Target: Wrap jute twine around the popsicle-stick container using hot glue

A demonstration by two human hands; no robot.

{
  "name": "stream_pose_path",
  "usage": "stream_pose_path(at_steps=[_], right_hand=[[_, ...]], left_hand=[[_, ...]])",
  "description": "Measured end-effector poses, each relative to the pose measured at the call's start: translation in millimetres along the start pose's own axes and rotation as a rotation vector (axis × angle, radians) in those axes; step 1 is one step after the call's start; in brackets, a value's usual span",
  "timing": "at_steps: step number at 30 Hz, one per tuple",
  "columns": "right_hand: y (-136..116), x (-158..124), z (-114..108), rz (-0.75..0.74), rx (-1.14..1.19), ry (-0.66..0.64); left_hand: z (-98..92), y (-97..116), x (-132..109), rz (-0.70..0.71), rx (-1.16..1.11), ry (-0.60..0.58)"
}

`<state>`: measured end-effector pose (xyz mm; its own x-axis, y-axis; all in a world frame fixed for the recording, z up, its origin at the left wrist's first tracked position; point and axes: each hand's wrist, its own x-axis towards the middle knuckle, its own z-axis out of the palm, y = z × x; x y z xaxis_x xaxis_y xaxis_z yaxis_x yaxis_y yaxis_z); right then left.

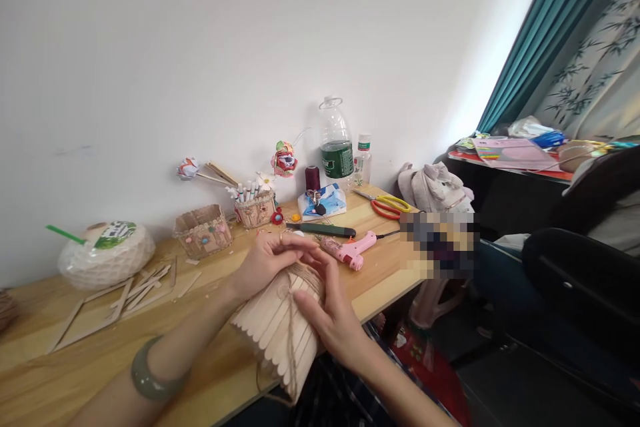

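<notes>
A holder made of pale craft sticks (273,327) lies tilted over the front edge of the wooden table (60,360), with brown jute twine (291,340) wound round it. My left hand (267,259) grips its far end, fingers curled over the wrapped twine. My right hand (327,310) rests against its right side, fingers pressed on the sticks and twine. A green bangle (150,373) circles my left wrist.
Loose craft sticks (140,293) lie to the left by a wrapped coconut (105,257). Behind are two stick baskets (203,232), a pink glue gun (350,250), a dark utility knife (320,229), scissors (390,205), bottles (336,143). Dark chair (575,280) on right.
</notes>
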<state>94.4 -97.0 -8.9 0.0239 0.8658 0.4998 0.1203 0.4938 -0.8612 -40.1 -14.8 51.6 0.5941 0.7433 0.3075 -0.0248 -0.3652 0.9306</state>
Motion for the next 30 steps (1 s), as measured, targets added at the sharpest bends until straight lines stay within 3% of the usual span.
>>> stream_pose_path(at_steps=[3, 5, 10, 14, 17, 20, 25, 30], right_hand=[[7.0, 2.7, 12.6, 0.023, -0.082, 0.174], [9.4, 5.3, 16.1, 0.025, -0.127, 0.222], [5.9, 8.4, 10.0, -0.098, -0.19, 0.266], [4.9, 22.9, -4.8, -0.321, -0.244, 0.145], [9.3, 40.3, -15.0, -0.439, -0.308, 0.054], [13.9, 48.7, -20.1, -0.439, -0.391, 0.109], [11.2, 37.7, -23.0, -0.311, -0.453, 0.274], [-5.2, 17.1, -27.2, -0.213, -0.41, 0.24]], left_hand=[[6.6, -2.1, 1.3, 0.043, 0.071, 0.213], [6.4, -4.5, 3.5, 0.021, 0.089, 0.307], [4.2, -4.1, 5.4, -0.013, 0.108, 0.376], [10.5, 7.8, -3.3, 0.089, 0.248, 0.403], [13.9, 15.4, -8.8, 0.104, 0.513, 0.311], [8.1, 19.0, -8.1, 0.035, 0.716, 0.168], [-15.0, 24.7, -1.9, 0.046, 0.685, -0.135], [-18.7, 31.1, -2.4, -0.063, 0.591, -0.424]])
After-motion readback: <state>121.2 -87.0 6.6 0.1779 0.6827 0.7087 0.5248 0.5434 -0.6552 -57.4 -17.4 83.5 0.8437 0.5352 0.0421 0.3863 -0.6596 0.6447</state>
